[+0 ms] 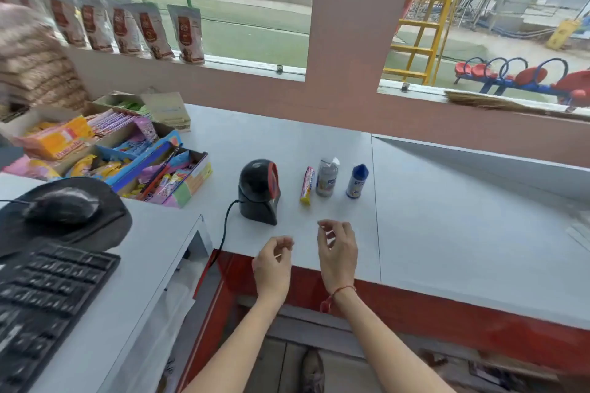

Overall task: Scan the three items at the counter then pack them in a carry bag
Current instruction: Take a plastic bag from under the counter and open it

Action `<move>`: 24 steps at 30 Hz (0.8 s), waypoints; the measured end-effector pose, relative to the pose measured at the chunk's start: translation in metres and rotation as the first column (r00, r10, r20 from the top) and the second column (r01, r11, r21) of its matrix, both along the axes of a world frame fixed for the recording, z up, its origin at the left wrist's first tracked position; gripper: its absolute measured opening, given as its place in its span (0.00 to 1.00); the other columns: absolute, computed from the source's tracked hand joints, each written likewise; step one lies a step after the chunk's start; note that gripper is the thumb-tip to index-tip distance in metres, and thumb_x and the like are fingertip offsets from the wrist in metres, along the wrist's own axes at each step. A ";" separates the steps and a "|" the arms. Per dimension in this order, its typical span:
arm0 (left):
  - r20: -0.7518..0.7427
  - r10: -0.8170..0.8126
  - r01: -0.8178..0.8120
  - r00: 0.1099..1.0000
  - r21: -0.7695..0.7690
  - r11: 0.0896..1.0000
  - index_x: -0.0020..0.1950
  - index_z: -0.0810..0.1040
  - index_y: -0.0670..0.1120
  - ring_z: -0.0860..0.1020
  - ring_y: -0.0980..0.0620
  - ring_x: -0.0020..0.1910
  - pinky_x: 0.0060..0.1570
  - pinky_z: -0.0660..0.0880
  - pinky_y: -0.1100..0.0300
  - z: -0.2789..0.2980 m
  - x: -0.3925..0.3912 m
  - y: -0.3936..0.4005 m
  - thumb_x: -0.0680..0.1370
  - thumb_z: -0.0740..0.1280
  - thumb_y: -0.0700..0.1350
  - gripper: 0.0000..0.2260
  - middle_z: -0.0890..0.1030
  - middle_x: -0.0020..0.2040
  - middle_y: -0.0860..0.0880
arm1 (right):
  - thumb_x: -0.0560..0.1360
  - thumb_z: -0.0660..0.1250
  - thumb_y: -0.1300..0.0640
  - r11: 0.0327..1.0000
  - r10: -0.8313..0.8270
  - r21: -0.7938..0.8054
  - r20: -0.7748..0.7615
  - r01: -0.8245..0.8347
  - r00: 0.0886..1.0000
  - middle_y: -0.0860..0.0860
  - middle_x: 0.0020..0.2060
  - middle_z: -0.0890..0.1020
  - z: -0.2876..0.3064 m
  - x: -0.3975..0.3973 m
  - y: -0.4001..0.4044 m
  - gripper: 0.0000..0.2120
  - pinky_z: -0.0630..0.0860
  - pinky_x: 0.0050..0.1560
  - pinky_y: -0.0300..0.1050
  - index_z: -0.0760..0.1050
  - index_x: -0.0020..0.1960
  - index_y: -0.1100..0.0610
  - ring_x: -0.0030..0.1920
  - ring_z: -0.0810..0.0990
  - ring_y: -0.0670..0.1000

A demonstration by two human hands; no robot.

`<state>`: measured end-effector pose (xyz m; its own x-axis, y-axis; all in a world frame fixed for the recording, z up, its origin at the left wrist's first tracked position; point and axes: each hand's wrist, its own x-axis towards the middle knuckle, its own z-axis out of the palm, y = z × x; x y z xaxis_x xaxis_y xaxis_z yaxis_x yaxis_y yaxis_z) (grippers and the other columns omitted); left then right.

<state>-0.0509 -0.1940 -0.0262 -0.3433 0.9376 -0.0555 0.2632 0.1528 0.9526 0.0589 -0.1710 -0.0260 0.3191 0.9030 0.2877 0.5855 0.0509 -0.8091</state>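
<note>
On the white counter (447,233) stand three items in a row: a pink and yellow candy roll (307,185), a clear bottle (327,176) and a white bottle with a blue cap (357,181). A black barcode scanner with a red band (259,190) stands just left of them. My left hand (273,265) and my right hand (337,250) hover over the counter's front edge, below the items, fingers loosely curled and holding nothing. No carry bag shows.
Boxes of sweets and snacks (121,156) crowd the left of the counter. A mouse on a black pad (60,210) and a keyboard (44,297) sit on the lower desk at left. Snack packets (186,35) hang in the window. A broom (498,104) lies on the sill.
</note>
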 end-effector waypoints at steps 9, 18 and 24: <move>-0.597 0.228 -0.154 0.769 0.173 0.973 0.59 0.78 0.40 0.79 0.43 0.57 0.54 0.75 0.53 -0.015 -0.120 -0.162 0.75 0.66 0.33 0.14 0.81 0.58 0.41 | 0.78 0.63 0.61 0.863 0.483 -0.181 0.024 -0.471 0.875 0.52 0.53 0.83 -0.012 -0.131 -0.117 0.11 0.74 0.57 0.46 0.80 0.57 0.55 0.55 0.79 0.53; -0.792 0.038 -0.271 0.609 -0.163 0.949 0.70 0.68 0.39 0.77 0.44 0.64 0.58 0.76 0.55 -0.043 -0.169 -0.200 0.81 0.58 0.49 0.21 0.77 0.65 0.40 | 0.80 0.60 0.49 0.775 0.632 -0.436 0.543 -0.458 0.553 0.60 0.62 0.78 -0.016 -0.216 -0.125 0.23 0.53 0.74 0.61 0.62 0.71 0.57 0.71 0.68 0.58; -0.848 -0.050 -0.236 0.527 -0.203 0.950 0.65 0.73 0.34 0.79 0.37 0.60 0.58 0.77 0.47 -0.040 -0.171 -0.203 0.75 0.69 0.47 0.22 0.79 0.61 0.33 | 0.75 0.64 0.55 0.847 0.515 -0.259 0.187 -0.463 0.837 0.52 0.46 0.87 -0.005 -0.212 -0.139 0.13 0.76 0.56 0.49 0.76 0.59 0.52 0.51 0.81 0.56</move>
<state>-0.2214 -0.3974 -0.0665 -0.4479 0.8911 0.0734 0.8801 0.4249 0.2118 -0.1534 -0.3104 -0.0308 -0.2353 0.9669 0.0984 0.7025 0.2391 -0.6703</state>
